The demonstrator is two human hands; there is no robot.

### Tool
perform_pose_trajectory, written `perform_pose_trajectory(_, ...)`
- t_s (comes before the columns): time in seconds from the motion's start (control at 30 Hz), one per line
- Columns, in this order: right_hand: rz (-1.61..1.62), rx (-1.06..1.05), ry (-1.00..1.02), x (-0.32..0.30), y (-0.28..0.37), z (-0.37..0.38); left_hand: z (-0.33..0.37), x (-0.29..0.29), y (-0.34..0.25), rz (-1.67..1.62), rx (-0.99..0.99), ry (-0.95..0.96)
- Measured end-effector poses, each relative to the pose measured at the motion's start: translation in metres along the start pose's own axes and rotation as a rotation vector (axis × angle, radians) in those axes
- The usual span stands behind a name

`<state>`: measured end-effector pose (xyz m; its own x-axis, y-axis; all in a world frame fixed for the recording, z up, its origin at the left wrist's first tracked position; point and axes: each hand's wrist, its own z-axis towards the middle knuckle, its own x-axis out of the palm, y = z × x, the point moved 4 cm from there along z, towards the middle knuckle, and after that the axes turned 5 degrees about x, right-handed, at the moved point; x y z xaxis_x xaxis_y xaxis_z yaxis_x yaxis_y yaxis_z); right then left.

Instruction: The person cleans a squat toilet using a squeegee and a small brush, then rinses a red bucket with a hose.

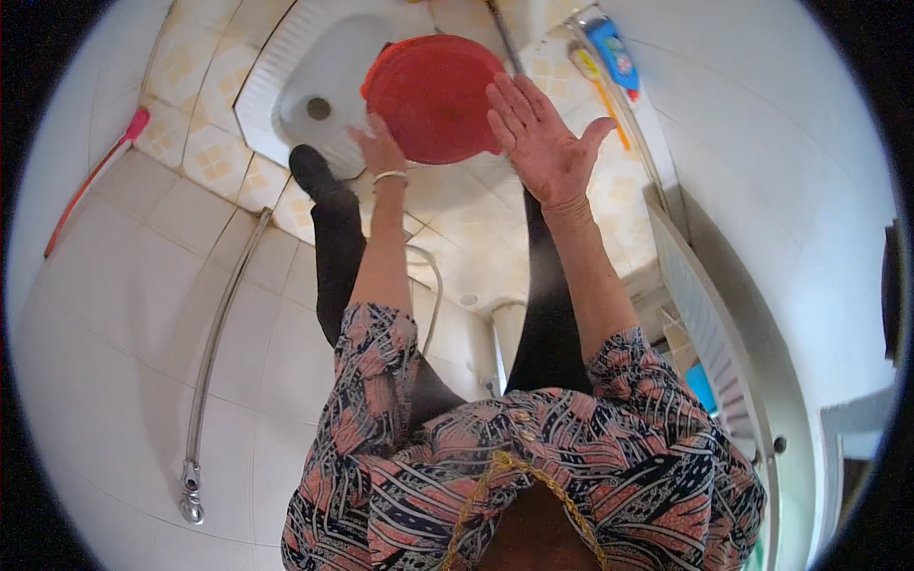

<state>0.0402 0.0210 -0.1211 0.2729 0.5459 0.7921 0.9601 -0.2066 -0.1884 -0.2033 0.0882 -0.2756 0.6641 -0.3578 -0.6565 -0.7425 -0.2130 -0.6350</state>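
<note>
A round red basin (436, 103) is in front of me, beside the squat toilet, with a brighter orange-red rim showing along its far left edge. My right hand (547, 143) is at the basin's right side, palm turned up, fingers stretched out and thumb spread wide; nothing lies in it. At the basin's near left edge is my left hand (383, 152), a pale bangle (389, 175) round its wrist. Its fingers look loosely apart and a little blurred. Whether they touch the rim, I cannot tell.
The white squat toilet (257, 105) lies beyond my left shoe (309, 171). A blue bottle (612, 57) and a yellow-orange brush (600, 84) are along the right wall. A metal pipe (221, 319) and a red-handled tool (95, 181) are at the left wall. A slatted white panel (709, 314) stands right.
</note>
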Motion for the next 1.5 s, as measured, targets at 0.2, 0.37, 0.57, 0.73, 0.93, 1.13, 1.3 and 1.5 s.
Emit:
perform_pose_trajectory(0.2, 0.085, -0.240, 0.106, 0.011, 0.076, -0.059, -0.059, 0.016, -0.103, -0.543, -0.132, 0.000)
perform_pose_trajectory(0.37, 0.092, -0.257, 0.206, 0.030, 0.094, -0.081, -0.078, -0.012, -0.104, 0.000, 0.150, 0.070)
perform_pose_trajectory(0.57, -0.681, -0.196, -0.107, 0.019, 0.105, -0.125, -0.109, -0.044, -0.124, -0.217, 0.022, 0.130)
perform_pose_trajectory(0.73, -1.493, 0.041, -0.215, 0.021, 0.100, -0.139, -0.114, -0.184, -0.076, 0.153, 0.393, 0.021)
perform_pose_trajectory(0.93, -1.785, 0.090, -0.344, 0.017, 0.124, -0.157, -0.241, -0.321, -0.018, -0.147, -0.443, -0.452)
perform_pose_trajectory(1.13, -1.830, 0.124, -0.452, 0.002, 0.112, -0.154, -0.298, -0.322, 0.058, -0.266, -0.673, -0.524)
perform_pose_trajectory(1.3, -2.014, 0.249, -0.471, -0.034, 0.063, -0.138, -0.285, -0.253, 0.103, -0.543, -0.629, -0.223)
perform_pose_trajectory(1.5, -1.892, 0.434, -0.562, -0.075, -0.012, -0.125, -0.233, -0.129, 0.117, -0.667, -0.615, 0.070)
